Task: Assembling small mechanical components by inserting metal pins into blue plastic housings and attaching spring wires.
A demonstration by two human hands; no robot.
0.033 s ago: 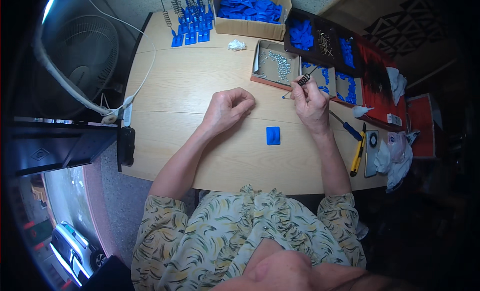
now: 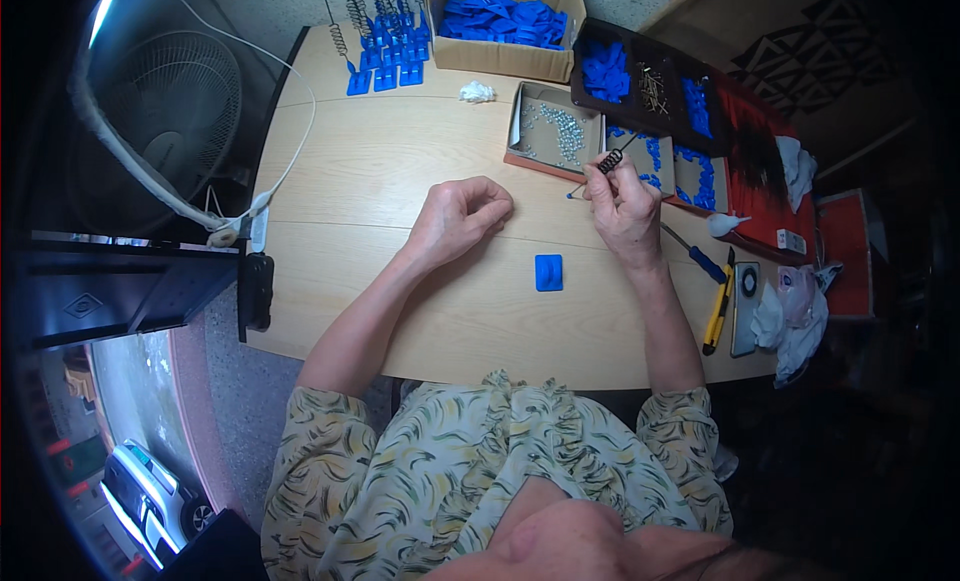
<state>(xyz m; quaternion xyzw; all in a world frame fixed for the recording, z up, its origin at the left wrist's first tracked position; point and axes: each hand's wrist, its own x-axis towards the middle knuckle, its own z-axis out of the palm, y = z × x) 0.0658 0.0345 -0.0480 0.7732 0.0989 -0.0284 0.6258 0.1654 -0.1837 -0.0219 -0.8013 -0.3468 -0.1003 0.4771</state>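
Currently the right hand (image 2: pixel 622 206) pinches a small dark coil spring (image 2: pixel 609 161) between its fingertips, fingers closed on it — the spring stands just above the knuckles. Just beyond this hand lies a shallow tray of small silver parts (image 2: pixel 555 133). The left hand (image 2: pixel 462 217) rests on the wooden table (image 2: pixel 380 171) as a loose fist; whether it holds anything cannot be told. A flat blue plastic piece (image 2: pixel 548 272) lies between both wrists — untouched.
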